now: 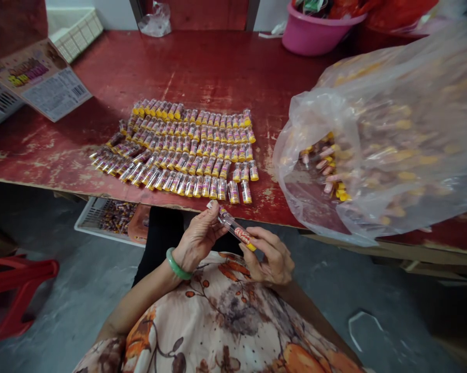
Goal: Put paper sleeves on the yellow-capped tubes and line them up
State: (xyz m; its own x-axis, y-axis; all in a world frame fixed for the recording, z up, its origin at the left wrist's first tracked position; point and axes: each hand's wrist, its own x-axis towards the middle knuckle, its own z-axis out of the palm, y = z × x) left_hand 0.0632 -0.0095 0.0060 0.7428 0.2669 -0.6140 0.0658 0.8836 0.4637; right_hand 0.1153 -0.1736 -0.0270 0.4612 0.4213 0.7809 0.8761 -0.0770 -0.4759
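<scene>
A: Tube (235,231) – clear, red label, yellow end – held over the lap, just below table edge (159,204). Left hand (198,238) pinches the upper end w/ fingertips.

B: Right hand (270,256)?

A: Fingers curled round the yellow end, pressed together. Rows of tubes (183,150) on table, plastic bag (381,134) w/ more at right.

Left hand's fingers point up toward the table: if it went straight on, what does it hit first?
Probably the worn front edge of the red wooden table, then the nearest row of small yellow-capped tubes. Left hand sits below it; depth unclear.
</scene>
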